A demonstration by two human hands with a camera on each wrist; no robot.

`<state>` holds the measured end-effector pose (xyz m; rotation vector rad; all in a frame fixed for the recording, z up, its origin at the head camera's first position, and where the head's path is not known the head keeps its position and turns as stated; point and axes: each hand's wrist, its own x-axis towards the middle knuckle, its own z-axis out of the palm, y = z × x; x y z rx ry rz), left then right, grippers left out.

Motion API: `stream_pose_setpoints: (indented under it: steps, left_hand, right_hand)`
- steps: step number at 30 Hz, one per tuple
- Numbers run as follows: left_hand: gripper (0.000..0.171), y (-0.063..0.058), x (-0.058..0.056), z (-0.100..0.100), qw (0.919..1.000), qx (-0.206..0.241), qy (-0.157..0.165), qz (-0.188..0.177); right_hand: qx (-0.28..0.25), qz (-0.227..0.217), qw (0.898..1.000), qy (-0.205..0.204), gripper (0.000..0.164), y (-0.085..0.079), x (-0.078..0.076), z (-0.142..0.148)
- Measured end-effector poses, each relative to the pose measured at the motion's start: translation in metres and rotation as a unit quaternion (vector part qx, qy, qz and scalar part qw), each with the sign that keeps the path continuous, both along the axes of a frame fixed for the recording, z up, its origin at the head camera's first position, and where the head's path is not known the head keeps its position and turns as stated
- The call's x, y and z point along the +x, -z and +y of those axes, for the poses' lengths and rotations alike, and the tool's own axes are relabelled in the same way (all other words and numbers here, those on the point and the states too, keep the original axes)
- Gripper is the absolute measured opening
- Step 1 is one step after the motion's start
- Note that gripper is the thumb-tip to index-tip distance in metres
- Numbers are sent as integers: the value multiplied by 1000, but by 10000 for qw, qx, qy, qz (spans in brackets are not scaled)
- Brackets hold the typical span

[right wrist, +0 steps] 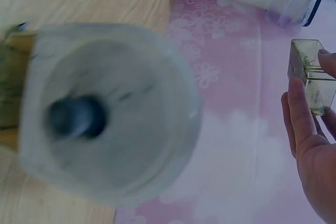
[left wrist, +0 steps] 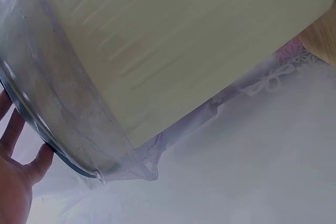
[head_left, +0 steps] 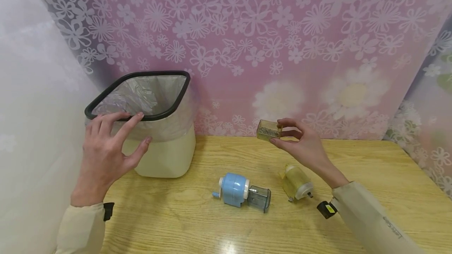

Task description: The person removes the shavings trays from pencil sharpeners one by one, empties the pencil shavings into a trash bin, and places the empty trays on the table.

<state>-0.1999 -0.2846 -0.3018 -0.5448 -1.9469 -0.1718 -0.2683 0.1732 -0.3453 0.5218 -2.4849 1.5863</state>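
My right hand [head_left: 300, 140] pinches a clear yellowish shavings drawer [head_left: 269, 133] with dark shavings inside, between thumb and fingers above the table. The right wrist view also shows this drawer [right wrist: 310, 77], at its right edge. My left hand [head_left: 109, 148] is at the front rim of a cream trash can [head_left: 166, 156], fingers spread and slightly bent, fingertips at the black rim [head_left: 155, 117]. Below the right forearm lies a yellow pencil sharpener [head_left: 298, 183] with a white end. Left of it lies a blue pencil sharpener [head_left: 234, 190] with a crank.
A smoky clear drawer [head_left: 259, 198] lies against the blue sharpener's right end. A clear plastic bag [head_left: 135, 95] lines the trash can. The wooden table [head_left: 183, 226] backs onto a pink flowered curtain [head_left: 229, 50]. White sheeting [head_left: 31, 109] hangs at the left.
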Motion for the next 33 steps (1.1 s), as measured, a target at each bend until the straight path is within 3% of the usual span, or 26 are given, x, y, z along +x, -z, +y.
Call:
stream_pose_setpoints:
  steps: [15, 33]
  left_hand:
    - [54, -1, 1, -2, 9999, -84, -15, -66]
    - [55, 1, 0, -2, 9999, -26, -40, -97]
  right_hand:
    - [-374, 154, 9985, -358, 51, -12, -19, -33]
    - [-474, 238, 9971, -549, 53, -18, -26, -66]
